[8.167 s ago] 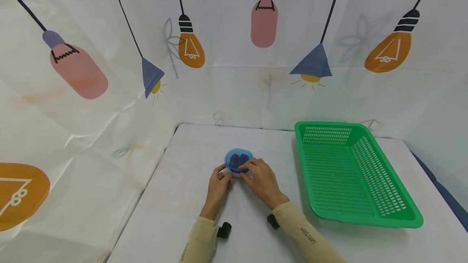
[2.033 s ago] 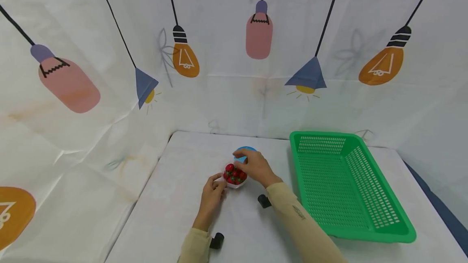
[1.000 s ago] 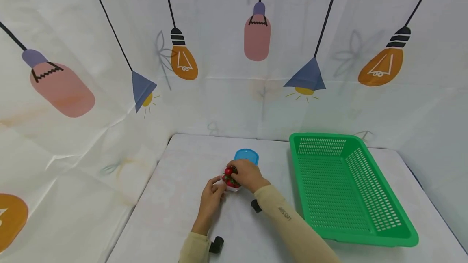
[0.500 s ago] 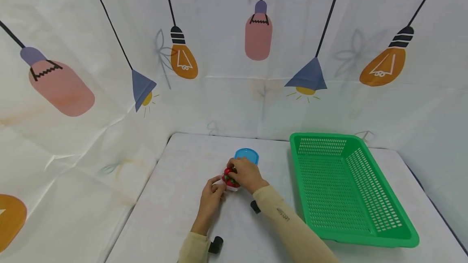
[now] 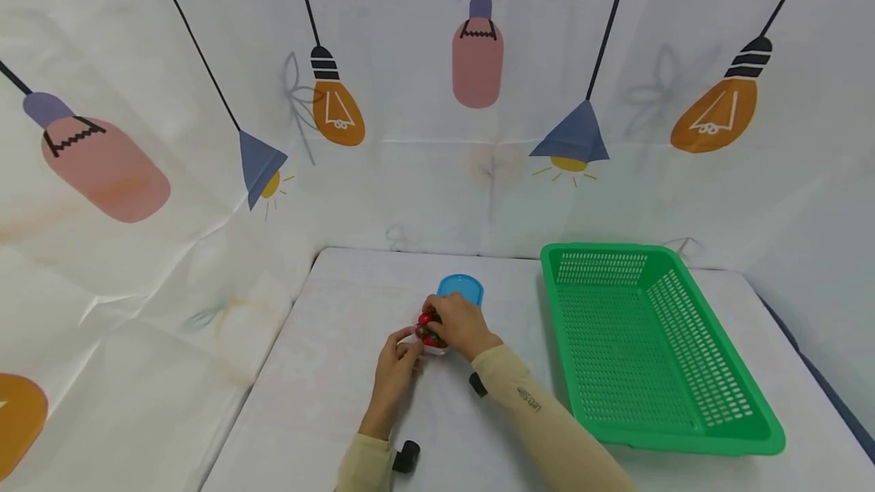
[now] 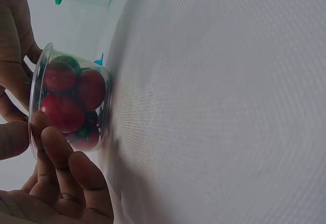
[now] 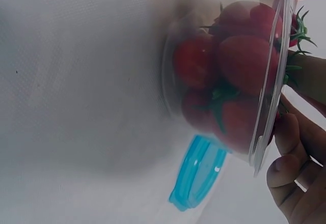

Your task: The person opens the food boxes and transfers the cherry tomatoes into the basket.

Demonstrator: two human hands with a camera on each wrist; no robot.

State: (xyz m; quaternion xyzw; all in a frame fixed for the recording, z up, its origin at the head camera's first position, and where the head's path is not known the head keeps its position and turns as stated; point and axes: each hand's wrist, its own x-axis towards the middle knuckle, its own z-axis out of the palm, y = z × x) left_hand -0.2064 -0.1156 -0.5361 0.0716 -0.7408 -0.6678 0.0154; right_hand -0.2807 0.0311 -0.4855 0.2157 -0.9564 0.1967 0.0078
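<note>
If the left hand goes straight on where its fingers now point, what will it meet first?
First, the clear container holding red tomatoes; the left hand appears to pinch its rim, so there is probably no free gap.

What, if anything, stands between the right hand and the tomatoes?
Nothing visible: the right hand is at the tomatoes, over the open top of the clear tub, and the blue lid lies beyond it.

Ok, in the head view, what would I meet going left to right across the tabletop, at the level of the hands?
Left hand, clear tub of red tomatoes, right hand, green basket.
</note>
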